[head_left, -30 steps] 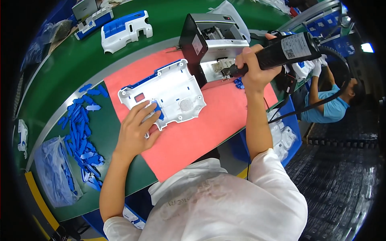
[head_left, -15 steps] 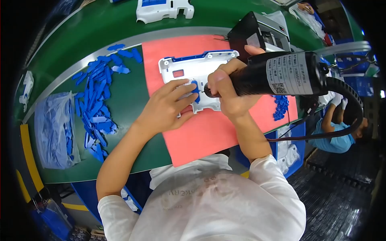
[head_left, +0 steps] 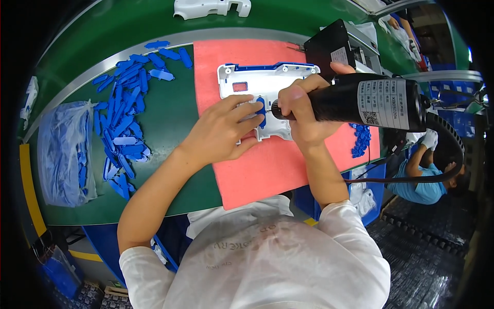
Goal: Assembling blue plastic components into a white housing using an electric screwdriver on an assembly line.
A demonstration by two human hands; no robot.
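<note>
A white plastic housing with a blue edge point(head_left: 229, 77) lies inner side up on the pink mat. A narrow blue plastic strip point(head_left: 261, 119) sits in its middle. My left hand point(head_left: 221, 123) steadies the housing, fingertips pressing on the strip and thumb at the near edge. My right hand point(head_left: 303, 110) is wrapped round a black electric screwdriver point(head_left: 345, 100), held nearly level. Its tip points left at the strip; whether it touches a screw is too small to tell.
Loose blue strips point(head_left: 123, 118) lie heaped on the green table beside a clear bag point(head_left: 64, 154). Small blue parts point(head_left: 361, 140) rest at the mat's point(head_left: 257, 175) right. A black machine point(head_left: 334, 49) stands behind, another white housing point(head_left: 211, 7) farther back. The screwdriver's cable point(head_left: 455, 149) loops right, near a co-worker point(head_left: 419, 175).
The view has shifted slightly, so the mat and housing appear farther right. Both hands keep their hold, and the screwdriver stays pointed at the blue strip.
</note>
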